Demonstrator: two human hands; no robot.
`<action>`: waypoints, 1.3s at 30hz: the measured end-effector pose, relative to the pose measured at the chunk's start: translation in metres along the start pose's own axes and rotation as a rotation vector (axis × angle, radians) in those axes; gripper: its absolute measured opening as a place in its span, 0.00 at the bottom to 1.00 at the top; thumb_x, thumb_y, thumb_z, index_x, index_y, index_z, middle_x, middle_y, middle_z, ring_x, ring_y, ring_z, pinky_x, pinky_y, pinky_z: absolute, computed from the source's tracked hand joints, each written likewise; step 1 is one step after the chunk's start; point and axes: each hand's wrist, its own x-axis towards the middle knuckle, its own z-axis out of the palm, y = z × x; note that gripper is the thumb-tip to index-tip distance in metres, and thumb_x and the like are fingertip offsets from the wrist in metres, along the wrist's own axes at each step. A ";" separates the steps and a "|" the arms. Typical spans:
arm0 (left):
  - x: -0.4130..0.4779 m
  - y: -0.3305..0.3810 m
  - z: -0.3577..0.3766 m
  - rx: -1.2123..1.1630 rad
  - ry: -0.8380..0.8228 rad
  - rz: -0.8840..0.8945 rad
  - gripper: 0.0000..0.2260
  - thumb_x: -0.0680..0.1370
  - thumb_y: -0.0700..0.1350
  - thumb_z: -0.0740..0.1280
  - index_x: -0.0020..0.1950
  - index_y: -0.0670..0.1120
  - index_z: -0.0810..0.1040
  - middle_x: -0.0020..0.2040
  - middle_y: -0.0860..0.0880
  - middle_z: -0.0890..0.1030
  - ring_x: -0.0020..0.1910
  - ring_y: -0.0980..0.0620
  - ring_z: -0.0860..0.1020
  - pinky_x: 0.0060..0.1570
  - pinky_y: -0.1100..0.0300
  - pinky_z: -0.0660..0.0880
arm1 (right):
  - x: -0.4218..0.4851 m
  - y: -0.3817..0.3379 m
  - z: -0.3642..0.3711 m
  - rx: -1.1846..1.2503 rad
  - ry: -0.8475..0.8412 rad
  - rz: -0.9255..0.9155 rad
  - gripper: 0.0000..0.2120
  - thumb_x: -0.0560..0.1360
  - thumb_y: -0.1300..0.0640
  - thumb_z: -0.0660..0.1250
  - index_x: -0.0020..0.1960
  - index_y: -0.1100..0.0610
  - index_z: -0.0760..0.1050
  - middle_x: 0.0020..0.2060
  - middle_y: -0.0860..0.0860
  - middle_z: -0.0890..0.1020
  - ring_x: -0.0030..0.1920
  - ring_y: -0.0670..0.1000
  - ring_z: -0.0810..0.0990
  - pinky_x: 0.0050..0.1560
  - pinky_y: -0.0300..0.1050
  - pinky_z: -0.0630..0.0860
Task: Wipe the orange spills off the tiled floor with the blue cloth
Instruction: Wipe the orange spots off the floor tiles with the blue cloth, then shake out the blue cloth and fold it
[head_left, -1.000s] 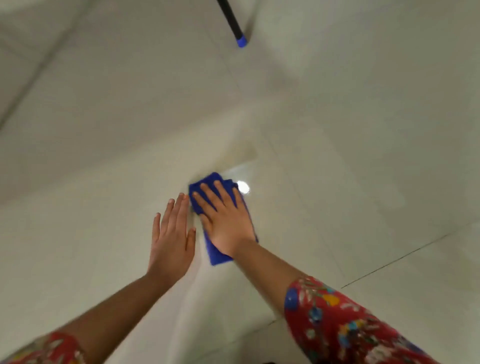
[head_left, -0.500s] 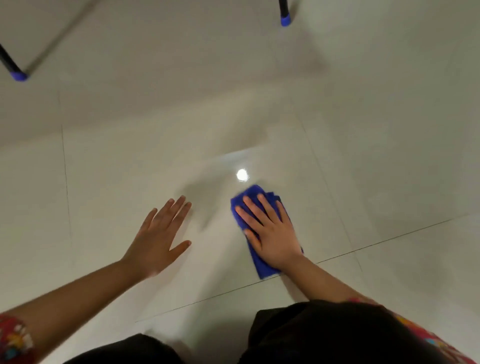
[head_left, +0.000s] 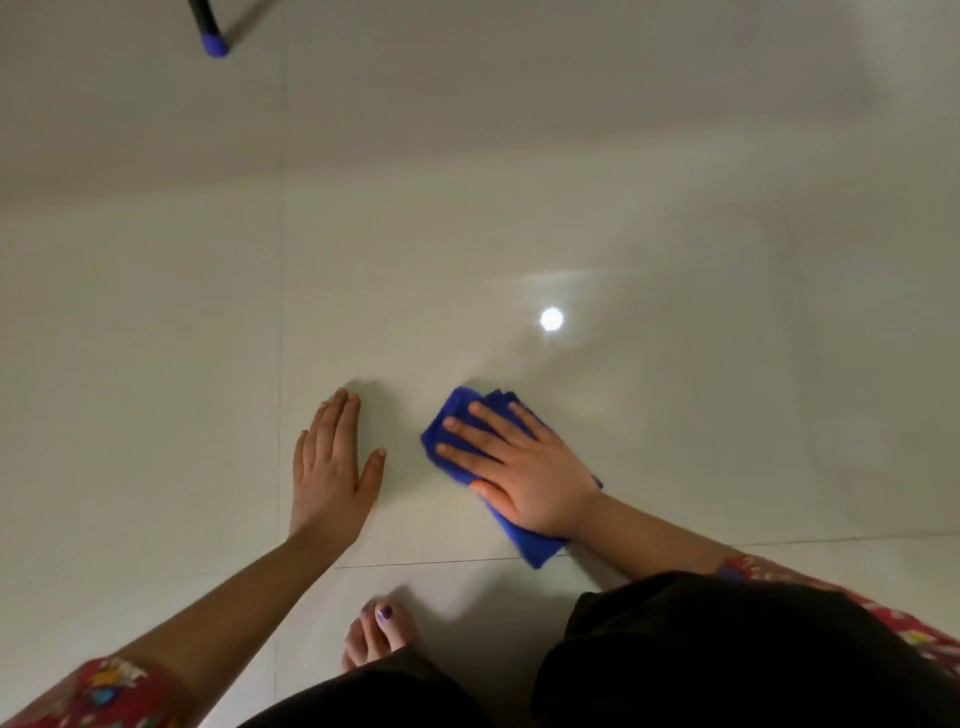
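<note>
Folded blue fabric cloth (head_left: 449, 413) flat on glossy pale tiled floor (head_left: 675, 208), near a grout joint, pinned under right hand (head_left: 530, 473) with fingers straight and slightly spread. Left hand (head_left: 332, 467) just beside, apart from cloth, palm down on tile, fingers straight and together.

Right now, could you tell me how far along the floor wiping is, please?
Looks done: no orange marks show on the tiled floor in view. In hand: the right hand presses flat on the folded blue cloth, while the left hand rests flat on the tile beside it. Left: whatever lies under the cloth or outside the frame, which I cannot see.
</note>
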 end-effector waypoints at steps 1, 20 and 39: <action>-0.001 -0.004 -0.002 -0.026 0.023 -0.028 0.31 0.77 0.59 0.50 0.79 0.48 0.51 0.79 0.49 0.54 0.77 0.49 0.51 0.75 0.50 0.51 | 0.008 0.017 -0.002 -0.016 0.022 0.046 0.25 0.81 0.47 0.55 0.77 0.44 0.59 0.77 0.45 0.61 0.77 0.53 0.57 0.74 0.59 0.57; 0.001 -0.065 -0.018 -0.351 0.414 -0.294 0.22 0.78 0.44 0.57 0.71 0.39 0.66 0.71 0.41 0.68 0.70 0.42 0.66 0.71 0.47 0.62 | 0.082 -0.023 0.012 -0.010 -0.170 -0.556 0.24 0.81 0.45 0.54 0.77 0.43 0.59 0.77 0.44 0.61 0.79 0.52 0.51 0.75 0.58 0.52; -0.009 0.042 -0.023 -0.485 0.124 0.030 0.17 0.80 0.42 0.62 0.69 0.49 0.70 0.66 0.55 0.71 0.65 0.58 0.69 0.63 0.66 0.62 | 0.007 0.021 -0.025 0.249 0.028 0.366 0.23 0.79 0.44 0.53 0.72 0.46 0.67 0.70 0.45 0.71 0.73 0.50 0.63 0.70 0.53 0.56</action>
